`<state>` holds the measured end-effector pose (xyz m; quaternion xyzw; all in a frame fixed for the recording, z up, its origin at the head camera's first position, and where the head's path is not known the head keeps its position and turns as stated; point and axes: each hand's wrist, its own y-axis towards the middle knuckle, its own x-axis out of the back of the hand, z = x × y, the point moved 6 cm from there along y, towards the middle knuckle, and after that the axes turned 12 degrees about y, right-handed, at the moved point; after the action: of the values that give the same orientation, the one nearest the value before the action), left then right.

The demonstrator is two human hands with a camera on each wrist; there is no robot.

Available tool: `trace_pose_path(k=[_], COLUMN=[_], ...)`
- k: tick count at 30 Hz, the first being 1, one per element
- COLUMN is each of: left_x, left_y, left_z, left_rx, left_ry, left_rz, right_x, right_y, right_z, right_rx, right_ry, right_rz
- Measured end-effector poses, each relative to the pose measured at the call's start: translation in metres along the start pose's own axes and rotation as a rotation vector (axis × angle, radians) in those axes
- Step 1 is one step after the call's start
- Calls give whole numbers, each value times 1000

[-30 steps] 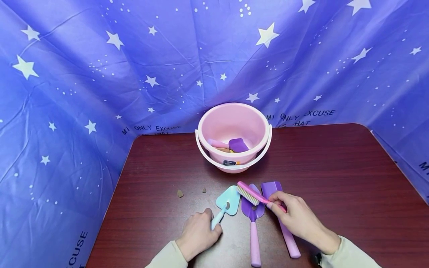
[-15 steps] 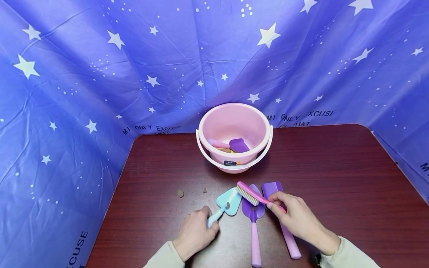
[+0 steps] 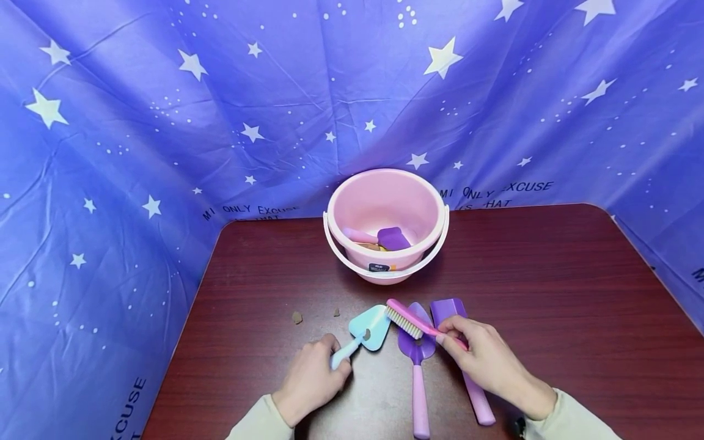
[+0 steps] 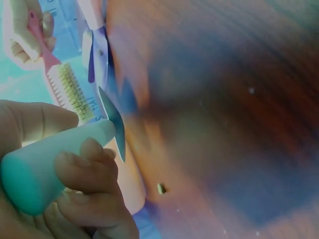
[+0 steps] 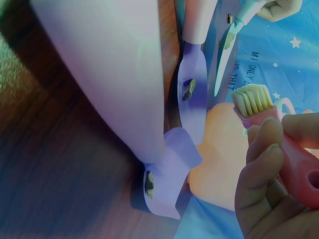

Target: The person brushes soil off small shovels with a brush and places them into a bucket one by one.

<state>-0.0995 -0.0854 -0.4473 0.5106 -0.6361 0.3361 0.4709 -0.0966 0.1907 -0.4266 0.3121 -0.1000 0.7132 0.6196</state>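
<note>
My left hand [image 3: 312,374] grips the handle of a light blue toy trowel [image 3: 376,321], a small brown flake [image 3: 366,333] lying on its blade. In my right hand [image 3: 489,354] is a pink brush [image 3: 401,310], pinched by the handle between thumb and fingers. Its pale bristles [image 5: 253,98] face the trowel side and overlap a purple trowel [image 3: 415,349] in the head view. That trowel lies on the table and bears a brown flake [image 5: 188,89]. Partly under my right hand is a purple scoop [image 3: 448,310]; another flake [image 5: 150,184] shows on it in the right wrist view.
Behind the tools stands a pink bucket [image 3: 352,201] with its white handle [image 3: 426,264] lowered in front. A purple shovel [image 3: 393,238] and other things lie inside. Two brown flakes, one larger [image 3: 297,317], one smaller [image 3: 337,312], rest on the dark wooden table [image 3: 539,263]. A starry blue cloth [image 3: 264,85] hangs around it.
My left hand has drawn back to the left with the light blue trowel, widening the gap from the purple trowel. My right hand and the brush have barely moved.
</note>
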Motion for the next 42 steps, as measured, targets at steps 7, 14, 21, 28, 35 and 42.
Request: trace_pose_path(k=[7,14,21,28,35,42], left_x=[10,16,19,22,20,19], left_y=[0,0,0,-1,-2,-3], left_z=[3,7,8,8,10,11], left_rx=[10,27,27,24,39,32], left_ry=[23,31,52,58,62,66], left_rz=[-9,2,-18,-26,-10,-16], right_x=[-4,-10,-16,-25,-34,-45], right_y=[2,4,5,6,9,11], right_z=[6,10,16,22,30,37], right_rx=[38,39,105,150,183,186], right_ry=[28,59,82,107,128,156], right_rz=[-18,-12,-4,14,35,66])
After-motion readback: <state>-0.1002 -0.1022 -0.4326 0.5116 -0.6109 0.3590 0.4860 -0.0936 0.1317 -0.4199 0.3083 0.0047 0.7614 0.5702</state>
